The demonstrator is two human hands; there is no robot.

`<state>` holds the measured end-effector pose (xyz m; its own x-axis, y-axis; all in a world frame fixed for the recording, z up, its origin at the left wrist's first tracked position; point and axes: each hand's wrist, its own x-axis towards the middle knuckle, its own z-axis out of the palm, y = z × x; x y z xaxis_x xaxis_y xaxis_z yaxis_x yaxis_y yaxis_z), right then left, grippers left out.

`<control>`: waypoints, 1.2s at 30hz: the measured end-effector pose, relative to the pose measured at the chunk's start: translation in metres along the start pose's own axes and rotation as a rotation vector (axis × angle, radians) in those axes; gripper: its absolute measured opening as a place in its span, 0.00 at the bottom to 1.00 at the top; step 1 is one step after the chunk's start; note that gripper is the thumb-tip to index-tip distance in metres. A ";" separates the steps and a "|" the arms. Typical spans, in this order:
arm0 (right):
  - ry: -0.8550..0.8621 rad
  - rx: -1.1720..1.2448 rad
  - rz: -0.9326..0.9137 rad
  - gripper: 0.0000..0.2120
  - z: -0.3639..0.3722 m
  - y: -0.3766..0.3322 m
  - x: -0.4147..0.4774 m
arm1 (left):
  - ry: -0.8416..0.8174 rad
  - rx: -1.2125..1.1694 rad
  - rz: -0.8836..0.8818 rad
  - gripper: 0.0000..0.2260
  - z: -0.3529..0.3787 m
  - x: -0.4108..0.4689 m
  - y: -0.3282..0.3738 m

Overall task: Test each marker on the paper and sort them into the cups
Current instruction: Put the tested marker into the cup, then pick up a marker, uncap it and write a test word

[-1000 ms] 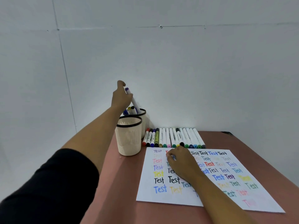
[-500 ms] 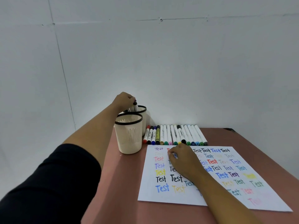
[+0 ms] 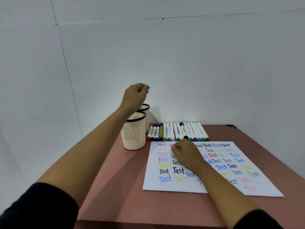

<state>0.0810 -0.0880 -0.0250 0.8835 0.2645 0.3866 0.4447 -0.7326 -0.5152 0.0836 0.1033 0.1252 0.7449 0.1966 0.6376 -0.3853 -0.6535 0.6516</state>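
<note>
Left hand raised, fingers curled, empty. Right hand low, knuckles up, fingers tucked under.

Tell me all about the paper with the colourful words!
The paper is a white sheet lying flat on the reddish-brown table. The word "Test" is handwritten all over it in black, blue, red, yellow, green and pink. The right hand rests on its upper middle, hiding some words. The row of markers lies just beyond its far edge.
</note>
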 end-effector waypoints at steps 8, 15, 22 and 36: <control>-0.002 -0.059 -0.057 0.14 0.001 -0.001 -0.002 | -0.275 0.133 0.039 0.13 0.051 -0.090 -0.015; -0.006 -0.143 -0.075 0.13 0.001 -0.004 -0.005 | -0.390 0.353 -0.006 0.14 0.065 -0.118 -0.059; -0.076 -0.183 -0.072 0.12 -0.006 -0.008 -0.001 | -0.405 0.390 0.039 0.12 0.070 -0.122 -0.065; 0.138 -0.123 0.403 0.13 -0.060 0.061 0.050 | -0.381 0.342 0.008 0.12 0.071 -0.119 -0.069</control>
<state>0.1437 -0.1569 0.0091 0.9510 -0.1377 0.2768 0.0409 -0.8314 -0.5541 0.0604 0.0731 -0.0246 0.9128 -0.0481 0.4057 -0.2389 -0.8683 0.4347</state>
